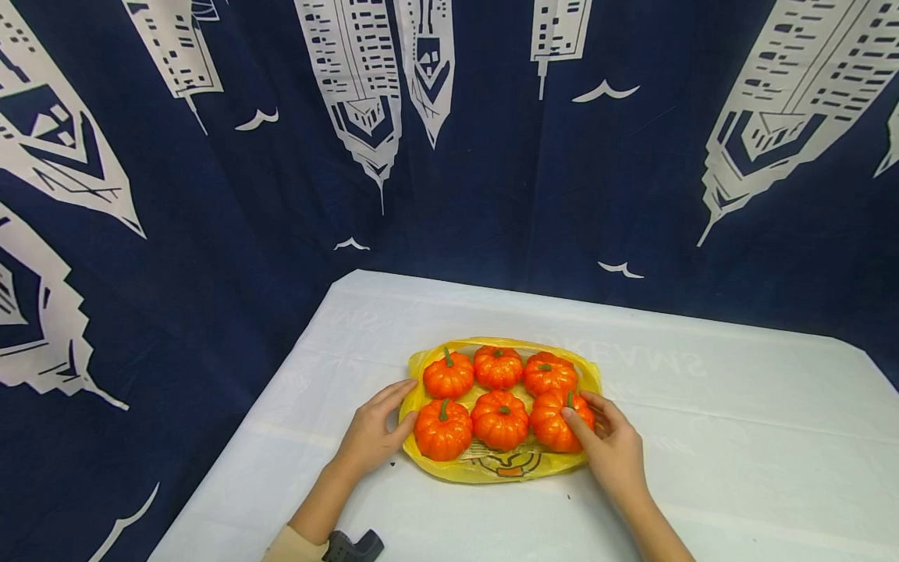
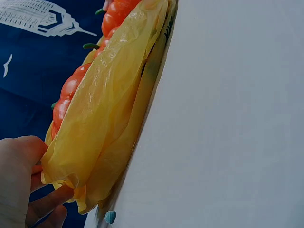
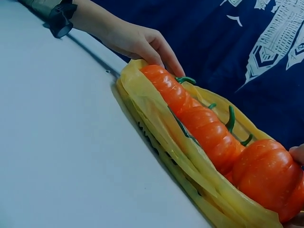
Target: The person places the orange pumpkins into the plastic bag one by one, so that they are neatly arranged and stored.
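Several small orange pumpkins with green stems sit in two rows in a yellow plastic bag [image 1: 463, 471], its rim spread round them. My left hand [image 1: 375, 429] rests at the bag's left end, thumb and fingers spread and touching its edge. In the left wrist view, loose bag folds hang by the fingers [image 2: 50, 204]. At the other end my right hand [image 1: 618, 453] grips the front right pumpkin [image 1: 551, 425], thumb on its top and fingers round its far side. Nearest my left thumb lies the front left pumpkin [image 1: 442, 437].
The bag lies on a table with a white cloth [image 1: 737, 445]. Behind hangs a dark blue curtain [image 1: 485, 211] with white building prints. A dark device [image 1: 354, 546] is strapped at my left wrist. Small dark specks dot the cloth in front of the bag.
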Action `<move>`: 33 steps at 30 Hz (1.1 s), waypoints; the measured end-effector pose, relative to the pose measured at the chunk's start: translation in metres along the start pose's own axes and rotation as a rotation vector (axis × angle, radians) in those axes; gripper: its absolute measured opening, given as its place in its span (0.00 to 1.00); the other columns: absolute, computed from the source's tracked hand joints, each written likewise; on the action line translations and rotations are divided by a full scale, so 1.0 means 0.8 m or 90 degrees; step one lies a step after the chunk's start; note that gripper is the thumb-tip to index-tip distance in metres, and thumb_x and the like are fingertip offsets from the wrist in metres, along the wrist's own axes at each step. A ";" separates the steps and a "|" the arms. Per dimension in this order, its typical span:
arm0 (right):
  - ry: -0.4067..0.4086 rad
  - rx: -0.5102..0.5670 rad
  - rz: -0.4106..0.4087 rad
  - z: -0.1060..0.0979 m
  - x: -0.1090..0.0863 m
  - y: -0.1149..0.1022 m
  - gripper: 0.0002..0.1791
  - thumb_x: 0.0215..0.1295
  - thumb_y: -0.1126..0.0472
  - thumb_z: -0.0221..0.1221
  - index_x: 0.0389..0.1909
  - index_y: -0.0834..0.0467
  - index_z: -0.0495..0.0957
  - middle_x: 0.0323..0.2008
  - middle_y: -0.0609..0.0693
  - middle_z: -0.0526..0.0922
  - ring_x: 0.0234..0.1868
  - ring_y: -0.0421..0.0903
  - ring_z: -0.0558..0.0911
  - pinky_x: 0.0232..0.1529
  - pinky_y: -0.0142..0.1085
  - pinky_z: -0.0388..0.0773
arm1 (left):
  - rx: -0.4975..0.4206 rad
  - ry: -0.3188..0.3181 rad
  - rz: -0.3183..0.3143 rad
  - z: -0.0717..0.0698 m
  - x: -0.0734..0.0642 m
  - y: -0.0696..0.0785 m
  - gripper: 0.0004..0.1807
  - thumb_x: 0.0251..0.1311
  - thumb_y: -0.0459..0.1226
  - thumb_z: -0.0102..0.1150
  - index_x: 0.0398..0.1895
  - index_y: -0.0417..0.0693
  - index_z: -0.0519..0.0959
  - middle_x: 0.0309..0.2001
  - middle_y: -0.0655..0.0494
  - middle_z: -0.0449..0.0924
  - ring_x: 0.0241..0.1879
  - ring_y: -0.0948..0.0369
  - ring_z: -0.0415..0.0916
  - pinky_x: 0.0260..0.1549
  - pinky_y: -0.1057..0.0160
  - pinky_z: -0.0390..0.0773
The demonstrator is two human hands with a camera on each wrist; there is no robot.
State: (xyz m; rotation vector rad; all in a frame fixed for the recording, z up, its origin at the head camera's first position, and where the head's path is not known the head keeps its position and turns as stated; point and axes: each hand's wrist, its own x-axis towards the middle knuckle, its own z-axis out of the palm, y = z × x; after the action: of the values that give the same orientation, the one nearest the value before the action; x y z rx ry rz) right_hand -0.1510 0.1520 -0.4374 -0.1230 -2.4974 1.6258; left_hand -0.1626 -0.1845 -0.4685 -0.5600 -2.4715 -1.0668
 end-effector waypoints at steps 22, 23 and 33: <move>-0.006 -0.055 -0.009 -0.002 -0.005 0.008 0.31 0.68 0.47 0.59 0.60 0.68 0.72 0.57 0.65 0.76 0.57 0.59 0.77 0.58 0.49 0.74 | -0.002 0.020 0.010 -0.001 0.000 0.003 0.25 0.57 0.32 0.65 0.60 0.41 0.77 0.59 0.47 0.77 0.59 0.50 0.74 0.57 0.51 0.74; -0.007 -0.059 -0.007 -0.002 -0.005 0.008 0.31 0.68 0.47 0.59 0.60 0.68 0.72 0.57 0.65 0.77 0.57 0.59 0.77 0.58 0.49 0.74 | -0.003 0.022 0.012 -0.001 0.000 0.003 0.25 0.57 0.32 0.65 0.60 0.41 0.77 0.59 0.47 0.77 0.59 0.50 0.74 0.57 0.51 0.74; -0.007 -0.077 -0.006 -0.003 -0.003 0.006 0.31 0.67 0.47 0.61 0.59 0.68 0.73 0.55 0.65 0.78 0.55 0.58 0.78 0.56 0.48 0.76 | 0.003 0.035 0.020 0.001 0.000 0.002 0.25 0.57 0.32 0.66 0.60 0.41 0.77 0.59 0.47 0.77 0.59 0.50 0.74 0.57 0.50 0.74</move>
State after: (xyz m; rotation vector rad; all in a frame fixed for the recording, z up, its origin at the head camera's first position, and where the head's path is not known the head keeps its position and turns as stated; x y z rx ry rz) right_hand -0.1481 0.1559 -0.4408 -0.1168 -2.6002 1.4748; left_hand -0.1619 -0.1830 -0.4682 -0.5585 -2.4088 -1.0507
